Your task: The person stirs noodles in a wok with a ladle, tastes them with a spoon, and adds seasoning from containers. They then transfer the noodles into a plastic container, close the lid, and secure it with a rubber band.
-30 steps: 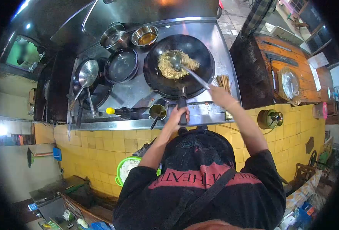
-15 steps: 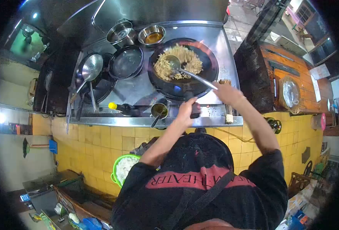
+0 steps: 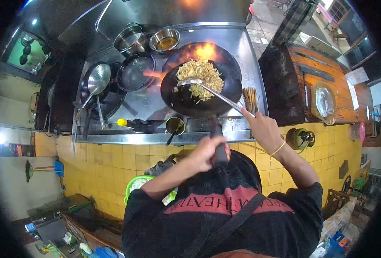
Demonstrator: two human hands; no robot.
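Note:
A black wok (image 3: 186, 96) full of pale fried noodles (image 3: 201, 76) is lifted off its burner and pulled toward me, with orange flame (image 3: 205, 50) showing behind it. My left hand (image 3: 207, 151) grips the wok's dark handle (image 3: 216, 133) close to my chest. My right hand (image 3: 263, 129) holds the long steel ladle (image 3: 207, 89), whose bowl rests among the noodles.
On the steel stove (image 3: 147, 103) stand a second black pan (image 3: 134, 71), two steel bowls (image 3: 164, 39), a ladle in a left wok (image 3: 96, 81), a yellow-capped bottle (image 3: 132, 124) and a small sauce pot (image 3: 174, 125). Chopsticks (image 3: 250, 95) stand right. A green basket (image 3: 136, 187) sits below.
The wok has been lifted and drawn back toward me, and flames now flare behind it. Both hands moved nearer my body, and the noodles shifted toward the wok's far side.

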